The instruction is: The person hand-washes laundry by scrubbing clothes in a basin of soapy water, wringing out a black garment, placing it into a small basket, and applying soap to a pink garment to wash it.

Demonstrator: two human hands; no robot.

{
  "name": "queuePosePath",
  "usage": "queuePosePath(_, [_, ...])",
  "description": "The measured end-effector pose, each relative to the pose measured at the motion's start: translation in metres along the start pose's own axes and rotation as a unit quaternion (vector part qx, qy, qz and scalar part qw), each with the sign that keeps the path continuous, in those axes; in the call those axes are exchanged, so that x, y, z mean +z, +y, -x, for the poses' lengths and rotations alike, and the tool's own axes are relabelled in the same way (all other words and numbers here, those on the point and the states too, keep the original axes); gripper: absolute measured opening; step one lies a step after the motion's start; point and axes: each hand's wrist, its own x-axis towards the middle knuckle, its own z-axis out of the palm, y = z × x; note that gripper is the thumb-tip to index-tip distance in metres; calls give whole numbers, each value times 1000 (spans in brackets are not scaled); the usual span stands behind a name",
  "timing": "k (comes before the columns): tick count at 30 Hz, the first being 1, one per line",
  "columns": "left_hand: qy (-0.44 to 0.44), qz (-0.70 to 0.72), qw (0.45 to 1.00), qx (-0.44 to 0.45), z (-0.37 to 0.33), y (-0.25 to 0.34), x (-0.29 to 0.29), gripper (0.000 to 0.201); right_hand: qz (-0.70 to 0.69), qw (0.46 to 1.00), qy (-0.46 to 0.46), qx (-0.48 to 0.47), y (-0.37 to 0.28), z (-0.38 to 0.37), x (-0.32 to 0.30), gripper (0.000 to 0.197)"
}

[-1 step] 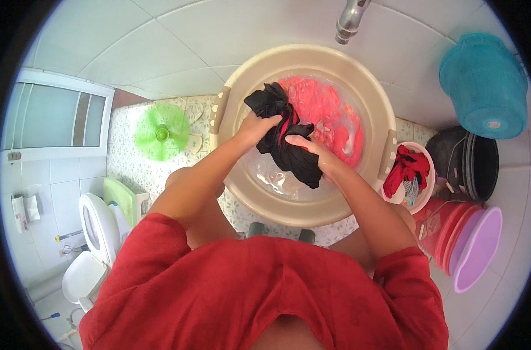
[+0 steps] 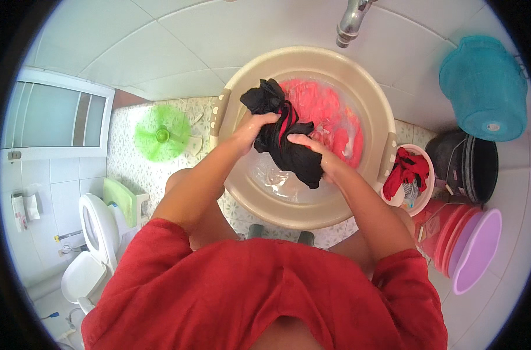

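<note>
The person's left hand and right hand were both over a wide beige basin, gripping one bunched black cloth. The left fingers grasped it near its upper end, the thumb lying across the folds and the other fingers hidden beneath. The right fingers grasped its lower half, thumb on top and pointing toward the left hand, the rest mostly out of sight under the fabric. The cloth slanted across the basin from upper left to lower right, twisted in the middle, with a strip of red showing in its folds. Whether its underside touched the water could not be told.

Bright pink cloth lay wet in the far part of the basin, just beside the black one. The basin stood on the patterned floor, between the person's knees and the tiled wall, with a metal tap above its far rim. To its right stood a small pink tub with red cloth in it, near a black bucket, a teal bucket and a purple tub. To the left stood a green fan.
</note>
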Motion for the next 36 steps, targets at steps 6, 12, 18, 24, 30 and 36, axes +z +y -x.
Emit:
queuePosePath(6, [-191,377,905,44,20,39,-29,94,-202,967,-137,79,-20,8,-17,48])
queuePosePath(12, [-123,-147,972,139,3,32,-49,140,-144,979,-119,80,-17,13,-13,52])
queuePosePath(18, [-251,-57,956,140,6,26,-34,126,-131,961,-169,174,-13,20,-18,48])
queuePosePath(24, [-306,96,947,-20,23,52,-12,92,-166,951,-175,192,-22,24,-16,43])
queuePosePath(30, [-233,-71,960,136,14,30,-8,53,-109,967,-149,177,-1,10,-23,43])
queuePosePath(36, [-68,-81,939,326,6,51,-11,42,-164,976,-96,101,-6,1,-36,54])
